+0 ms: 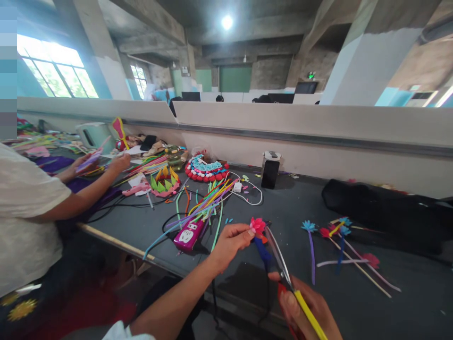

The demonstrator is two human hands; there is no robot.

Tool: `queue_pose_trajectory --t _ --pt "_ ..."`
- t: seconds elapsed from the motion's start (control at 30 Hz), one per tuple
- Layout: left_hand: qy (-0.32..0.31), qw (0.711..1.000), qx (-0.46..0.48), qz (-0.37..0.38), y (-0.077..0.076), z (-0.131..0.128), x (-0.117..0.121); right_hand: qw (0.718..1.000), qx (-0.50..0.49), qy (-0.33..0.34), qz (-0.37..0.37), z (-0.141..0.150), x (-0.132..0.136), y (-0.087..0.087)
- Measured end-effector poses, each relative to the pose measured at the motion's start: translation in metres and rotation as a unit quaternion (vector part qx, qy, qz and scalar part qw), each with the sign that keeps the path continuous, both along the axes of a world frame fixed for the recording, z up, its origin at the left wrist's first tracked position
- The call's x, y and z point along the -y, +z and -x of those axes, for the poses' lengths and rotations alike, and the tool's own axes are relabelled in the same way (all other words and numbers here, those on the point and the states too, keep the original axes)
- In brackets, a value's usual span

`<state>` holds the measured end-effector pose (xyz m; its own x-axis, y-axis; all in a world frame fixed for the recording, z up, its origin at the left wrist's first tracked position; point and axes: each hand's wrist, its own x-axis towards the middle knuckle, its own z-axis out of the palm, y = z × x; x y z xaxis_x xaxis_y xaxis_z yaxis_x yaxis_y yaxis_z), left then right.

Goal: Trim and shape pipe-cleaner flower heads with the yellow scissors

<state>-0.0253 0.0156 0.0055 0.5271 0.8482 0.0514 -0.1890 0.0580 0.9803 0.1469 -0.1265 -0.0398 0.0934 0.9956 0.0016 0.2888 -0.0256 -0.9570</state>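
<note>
Between the thumb and fingers of my left hand [230, 243] is a pink flower [257, 225] made of what look like fuzzy stems. My right hand [306, 307] is closed around a pair of scissors [281, 262] with yellow and red handles, and their blades point up at the flower's right edge. Whether the blades touch the flower I cannot tell. Just below the flower is a dark blue item [262, 252], partly behind the scissors. To the right lie a blue flower on a purple stem [311, 250] and several other stemmed flowers [343, 231].
A bundle of coloured fuzzy stems [212, 203] lies across a magenta box [189, 235] at centre left. Behind are a beaded red and blue piece [207, 169], a phone [270, 174] and a white cable [253, 203]. A black bag [382, 212] lies right. Another person [31, 203] works at left.
</note>
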Motion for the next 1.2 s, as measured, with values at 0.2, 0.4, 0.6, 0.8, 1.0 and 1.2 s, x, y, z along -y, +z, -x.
queue_pose_trajectory --t 0.2,0.4,0.6,0.8,1.0,1.2 --pt "-0.072 0.993 0.079 0.056 -0.003 0.005 -0.002 0.983 0.119 -0.074 -0.118 -0.014 -0.004 -0.001" --pt "-0.1 0.979 0.152 0.09 -0.007 0.008 -0.004 0.958 0.173 -0.116 -0.199 -0.015 -0.019 0.021" --pt "-0.099 0.959 0.232 0.129 -0.006 0.007 -0.011 0.912 0.303 -0.043 -0.274 -0.02 -0.044 0.02" --pt "-0.109 0.932 0.291 0.187 -0.01 0.003 -0.017 0.87 0.393 -0.057 -0.292 -0.023 -0.049 -0.007" --pt "-0.102 0.93 0.298 0.192 -0.014 -0.011 -0.012 0.835 0.438 -0.062 -0.328 -0.027 -0.045 -0.017" --pt "-0.083 0.94 0.285 0.171 -0.014 -0.024 -0.004 0.828 0.446 -0.071 -0.332 -0.029 -0.042 -0.016"
